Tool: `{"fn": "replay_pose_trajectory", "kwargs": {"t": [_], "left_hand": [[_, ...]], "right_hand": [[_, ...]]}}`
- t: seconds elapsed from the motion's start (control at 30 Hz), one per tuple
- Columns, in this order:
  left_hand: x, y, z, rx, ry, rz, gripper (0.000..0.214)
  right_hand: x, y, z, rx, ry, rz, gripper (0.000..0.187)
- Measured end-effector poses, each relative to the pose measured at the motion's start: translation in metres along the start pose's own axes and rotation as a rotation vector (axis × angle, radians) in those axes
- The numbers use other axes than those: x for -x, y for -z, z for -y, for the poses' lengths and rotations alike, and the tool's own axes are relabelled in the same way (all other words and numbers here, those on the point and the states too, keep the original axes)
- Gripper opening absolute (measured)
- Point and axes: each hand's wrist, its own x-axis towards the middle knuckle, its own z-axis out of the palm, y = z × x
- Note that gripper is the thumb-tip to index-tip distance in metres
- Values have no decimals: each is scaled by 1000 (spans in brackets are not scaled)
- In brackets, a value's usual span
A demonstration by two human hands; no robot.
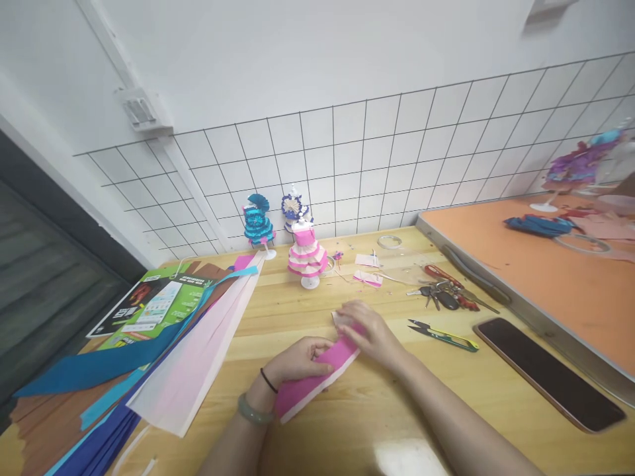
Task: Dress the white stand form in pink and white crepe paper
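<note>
A folded strip of pink paper with a white underside (305,389) lies on the wooden table (496,403) in front of me. My left hand (296,361) rests on its middle, fingers curled and pinching the paper's edge. My right hand (370,332) presses down on the strip's far end, fingers bent over the fold. Both hands touch the same strip.
Long sheets of pale pink, blue and brown paper (188,363) fan out at the left beside a green booklet (161,305). Small paper dress models (306,254) stand at the back. Thread snips (444,336), keys with scissors (444,294), a phone (548,371) and an orange board (546,271) lie right.
</note>
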Motion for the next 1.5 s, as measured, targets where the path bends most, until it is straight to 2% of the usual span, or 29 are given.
{"fn": "replay_pose_trajectory", "kwargs": {"t": [0.1, 0.17, 0.27, 0.33, 0.37, 0.43, 0.57, 0.6, 0.7, 0.77, 0.87, 1.03, 1.33, 1.5], "left_hand": [[2, 4, -7, -181, -65, 42, 37], [6, 8, -12, -226, -78, 53, 35], [13, 16, -17, -221, 15, 63, 40], [17, 22, -21, -223, 90, -24, 46], [18, 26, -23, -215, 104, -116, 46], [15, 37, -30, -186, 66, -378, 42], [-5, 67, -51, -302, -170, -958, 41], [-13, 75, -56, -329, -232, -1064, 44], [-37, 96, -72, -405, -411, -1250, 61], [-51, 104, -80, -480, -460, -1241, 69], [-67, 111, -90, -533, -461, -1176, 71], [-83, 118, -99, -411, -547, -1035, 49], [-83, 113, -107, -248, -558, -947, 37], [-83, 114, -108, -160, -557, -917, 38]], "right_hand": [[3, -7, 23, 34, -23, 266, 33], [6, -9, 31, 30, -71, 409, 32], [8, -8, 33, 10, -152, 494, 31], [9, -8, 32, 31, -198, 495, 30], [9, -7, 31, 51, -209, 495, 29], [8, -7, 31, 90, -209, 499, 29], [6, -5, 33, 114, -199, 504, 30], [5, -4, 34, 111, -201, 504, 30], [3, -4, 34, 88, -210, 510, 30], [3, -4, 34, 75, -215, 514, 30], [4, -5, 33, 71, -220, 512, 30], [6, -8, 31, 63, -222, 507, 28], [7, -11, 27, 67, -211, 505, 22], [7, -12, 27, 64, -210, 495, 23]]}}
